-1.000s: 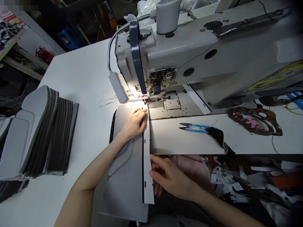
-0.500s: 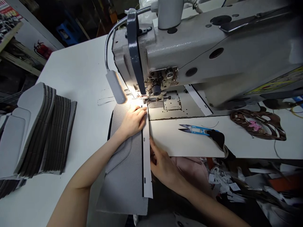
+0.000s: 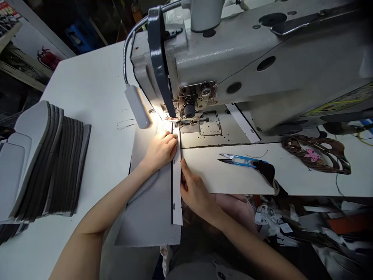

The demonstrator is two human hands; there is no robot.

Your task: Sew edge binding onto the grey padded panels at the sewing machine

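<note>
A grey mesh fabric panel (image 3: pixel 148 229) lies under the sewing machine (image 3: pixel 227 54), its near end hanging past the table edge. Along its right side runs a white slotted strip (image 3: pixel 177 194) with a black line beside it. My left hand (image 3: pixel 162 149) presses on the panel and strip just in front of the presser foot (image 3: pixel 175 124), fingers bent and close together. Lower down, my right hand (image 3: pixel 196 190) has the strip's right edge between thumb and fingers; some fingertips are hidden. The lamp (image 3: pixel 138 107) lights the needle area.
A stack of grey padded panels (image 3: pixel 52 163) stands on the left of the white table (image 3: pixel 101 77). Blue thread snips (image 3: pixel 241 160) and a brown openwork item (image 3: pixel 317 153) lie on the right. Another white strip (image 3: pixel 243 123) rests under the machine arm. Scraps (image 3: pixel 271 217) lie below.
The panel and white strip have moved forward under the presser foot, so less hangs toward me. My right hand has gone slightly up with the strip; my left hand stays near the foot.
</note>
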